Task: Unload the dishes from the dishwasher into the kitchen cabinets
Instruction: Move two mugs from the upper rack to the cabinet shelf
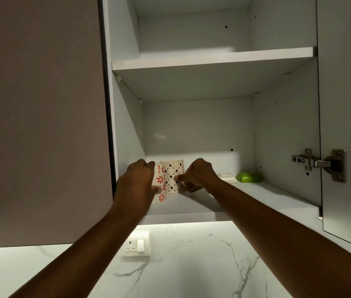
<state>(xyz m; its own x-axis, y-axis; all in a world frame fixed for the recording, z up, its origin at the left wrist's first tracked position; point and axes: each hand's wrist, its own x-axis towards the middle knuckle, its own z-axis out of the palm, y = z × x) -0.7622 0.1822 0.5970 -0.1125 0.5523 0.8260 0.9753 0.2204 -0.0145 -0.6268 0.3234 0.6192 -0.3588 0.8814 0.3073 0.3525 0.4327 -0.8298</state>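
Your left hand (pixel 140 179) grips the cream ceramic mug with red flowers (pixel 159 186) on the white cabinet's bottom shelf (pixel 256 194). Your right hand (pixel 198 175) pinches the neighbouring cream mug with black coffee-bean diamonds (pixel 172 175), which touches the first.

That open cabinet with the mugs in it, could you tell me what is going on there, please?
A person is putting two mugs on the cabinet's bottom shelf. The left hand grips the red-flowered mug at the shelf's left end. The right hand pinches the black-patterned mug right beside it; its handle is hidden. Further right on the same shelf lie a small white thing and a green thing. The upper shelf shows nothing from below.
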